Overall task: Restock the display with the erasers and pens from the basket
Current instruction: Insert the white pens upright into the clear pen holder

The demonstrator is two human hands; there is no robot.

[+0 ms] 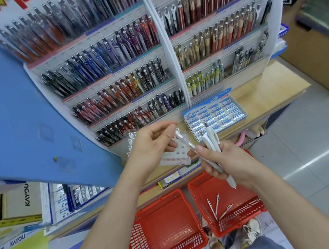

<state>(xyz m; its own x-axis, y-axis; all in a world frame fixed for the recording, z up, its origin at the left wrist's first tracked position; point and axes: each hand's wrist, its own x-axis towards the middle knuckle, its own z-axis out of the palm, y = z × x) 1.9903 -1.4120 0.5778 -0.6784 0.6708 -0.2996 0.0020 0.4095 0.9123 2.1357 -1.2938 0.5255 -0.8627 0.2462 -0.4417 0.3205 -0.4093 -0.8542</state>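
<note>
Two grips: left hand (pixel 151 146) pinches one pen (pixel 182 139); right hand (pixel 226 162) clasps half-hidden pens (pixel 211 139).

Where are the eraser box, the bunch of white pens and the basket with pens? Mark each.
eraser box (pixel 220 95), head view, raised lid flap.
bunch of white pens (pixel 211 139), head view, upper barrels.
basket with pens (pixel 243 222), head view, front mesh wall.

Recorded are a blue panel (pixel 17 119) at the left, yellow cartons (pixel 10 209) printed KAYOU below it, a wooden counter (pixel 267 85), a pink loop (pixel 242 137) just beside its front edge, a grey tiled floor (pixel 314 149) and a brown cardboard box (pixel 310 54) at the far right.
</note>
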